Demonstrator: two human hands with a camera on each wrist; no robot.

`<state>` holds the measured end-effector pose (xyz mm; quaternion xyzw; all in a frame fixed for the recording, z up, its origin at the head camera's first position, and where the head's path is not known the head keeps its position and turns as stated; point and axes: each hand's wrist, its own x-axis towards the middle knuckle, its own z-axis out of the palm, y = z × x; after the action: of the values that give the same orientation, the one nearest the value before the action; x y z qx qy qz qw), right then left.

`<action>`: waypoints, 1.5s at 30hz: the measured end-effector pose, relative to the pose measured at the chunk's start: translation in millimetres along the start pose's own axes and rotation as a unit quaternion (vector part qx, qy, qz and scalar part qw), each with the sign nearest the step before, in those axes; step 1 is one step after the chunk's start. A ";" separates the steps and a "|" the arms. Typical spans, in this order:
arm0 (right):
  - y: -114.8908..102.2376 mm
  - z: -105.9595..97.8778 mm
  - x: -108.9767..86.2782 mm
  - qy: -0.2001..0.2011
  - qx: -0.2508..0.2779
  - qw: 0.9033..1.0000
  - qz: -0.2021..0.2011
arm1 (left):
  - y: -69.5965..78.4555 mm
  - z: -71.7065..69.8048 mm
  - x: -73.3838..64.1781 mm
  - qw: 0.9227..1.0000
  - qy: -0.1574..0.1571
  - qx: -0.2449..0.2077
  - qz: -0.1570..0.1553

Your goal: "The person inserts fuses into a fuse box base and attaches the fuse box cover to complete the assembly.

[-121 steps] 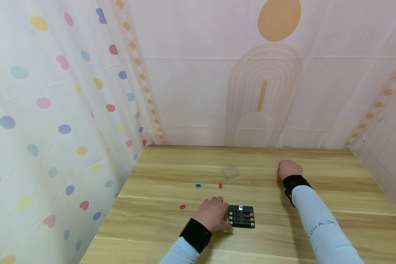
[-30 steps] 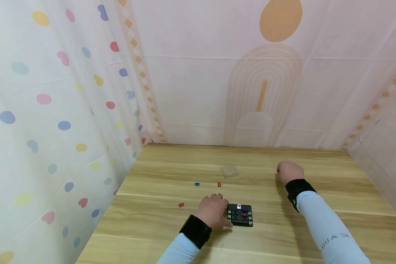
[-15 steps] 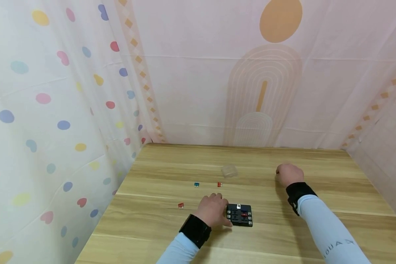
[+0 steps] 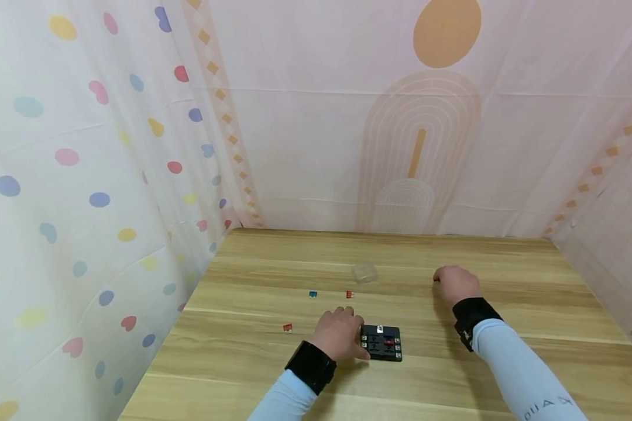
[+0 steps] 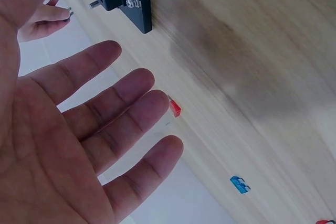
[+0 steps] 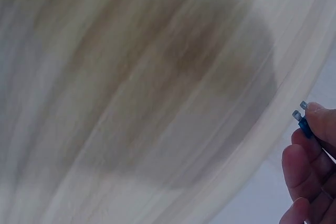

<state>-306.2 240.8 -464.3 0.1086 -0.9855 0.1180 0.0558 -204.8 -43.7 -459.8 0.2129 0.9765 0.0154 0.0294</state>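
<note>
In the head view a black fuse block (image 4: 381,344) lies on the table, with a red fuse (image 4: 388,342) seated in it. Beside its left edge is my left hand (image 4: 338,334), thumb and fingertips right at the block. The left wrist view shows those fingers (image 5: 126,106) extended and apart, palm bare, with the block's dark corner (image 5: 139,9) above them. My right hand (image 4: 457,283) hovers over the table to the right. It pinches a small blue blade fuse (image 6: 304,125) between thumb and fingers, metal prongs pointing outward in the right wrist view.
Loose on the table (image 4: 495,362) lie a blue fuse (image 4: 313,294), a red fuse (image 4: 350,294) and another red fuse (image 4: 287,328). A clear plastic cover (image 4: 365,273) sits farther back. Patterned curtains (image 4: 305,146) stand behind the table and at its sides.
My right hand has shifted slightly left and nearer to me since four seconds ago. The left hand stays beside the block; the loose fuses keep their places.
</note>
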 end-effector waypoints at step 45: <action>-35.1 7.2 -53.4 0.073 0.035 0.997 -0.014 | -1.8 -1.4 -3.3 1.000 0.004 -0.009 -0.001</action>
<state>-247.0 216.4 -470.8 0.1150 -0.9725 0.1589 0.1256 -202.7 -46.7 -458.3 0.2119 0.9766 0.0253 0.0278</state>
